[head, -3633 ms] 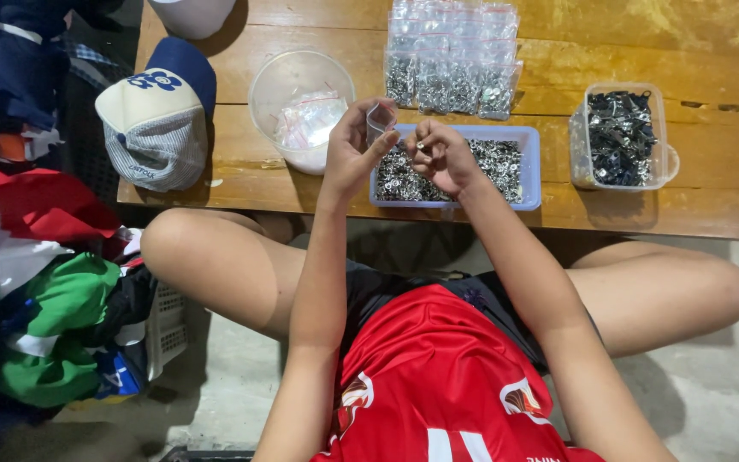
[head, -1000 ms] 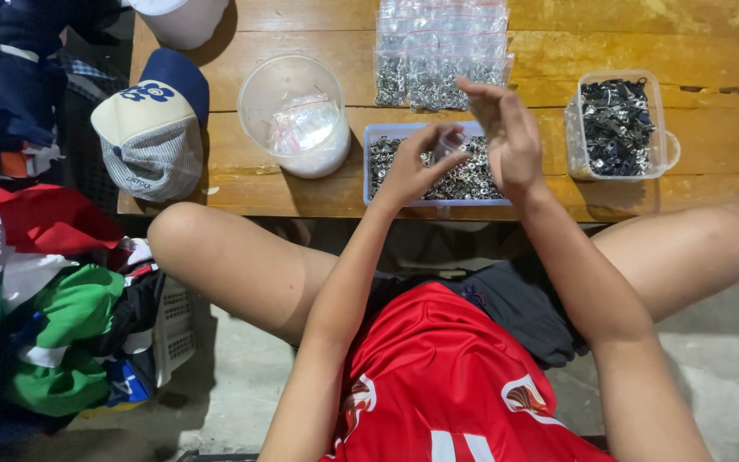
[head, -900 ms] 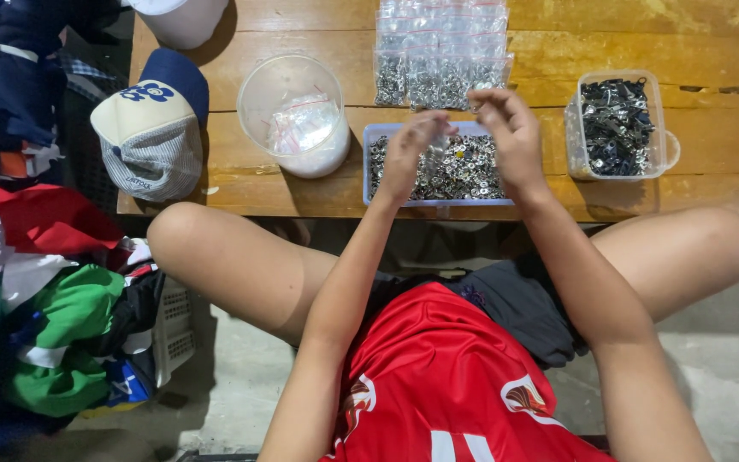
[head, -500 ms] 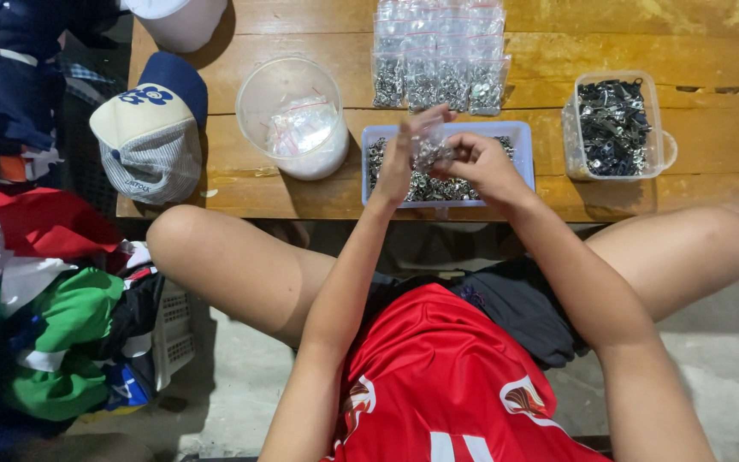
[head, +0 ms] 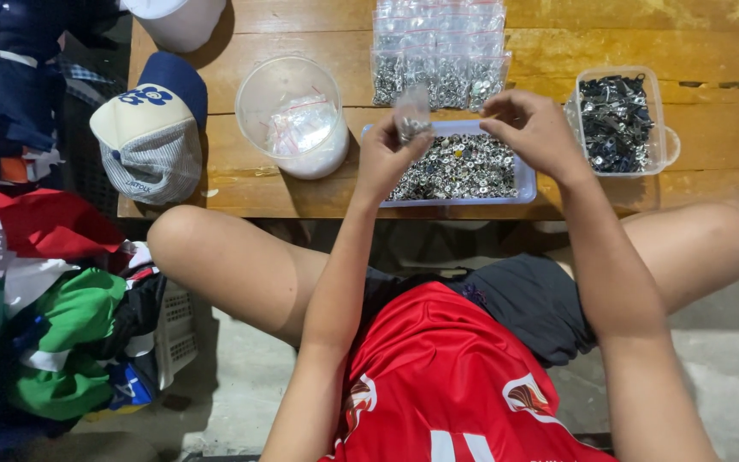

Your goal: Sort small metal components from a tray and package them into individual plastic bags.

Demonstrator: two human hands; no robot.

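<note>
My left hand [head: 391,154] holds a small clear plastic bag [head: 410,113] with silver metal bits in its bottom, above the left end of a blue-rimmed tray [head: 524,191] full of small silver parts. My right hand [head: 534,130] hovers over the tray's right end, fingers curled and pinched; whether they hold a part I cannot tell. A row of filled clear bags [head: 438,51] lies just beyond the tray on the wooden table [head: 712,34].
A round clear tub [head: 291,111] with empty bags stands left of the tray. A clear box of dark metal clips [head: 620,120] sits at the right. A cap [head: 151,128] rests on the table's left corner. Piled clothes [head: 36,299] lie on the floor at left.
My right hand dipped into the tray and has risen again to its right end. My left hand has lifted the small bag slightly higher, over the tray's left end.
</note>
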